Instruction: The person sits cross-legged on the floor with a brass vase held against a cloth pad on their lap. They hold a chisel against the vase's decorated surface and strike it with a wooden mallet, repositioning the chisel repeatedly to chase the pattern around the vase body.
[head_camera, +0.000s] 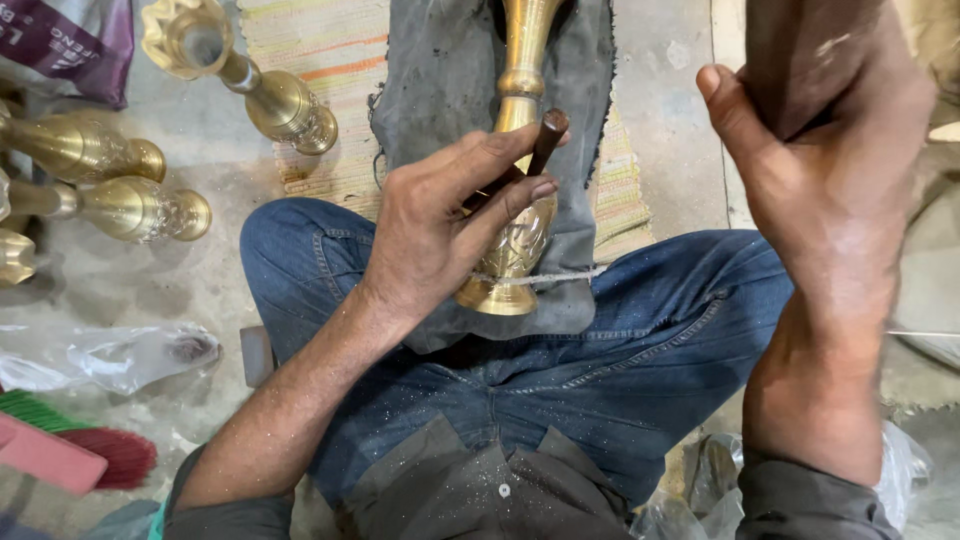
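A tall brass vase lies lengthwise on a grey cloth between my knees, its foot toward me and a thin cord across its base. My left hand rests on the vase's belly and grips a dark, rod-like chisel held against the metal. My right hand is raised high at the right, closed around a dark wooden block or mallet that runs out of the top of the view.
Several finished brass vases lie on the concrete floor at the left. A striped mat is under the cloth. Clear plastic bags and a red-and-green brush lie at the lower left.
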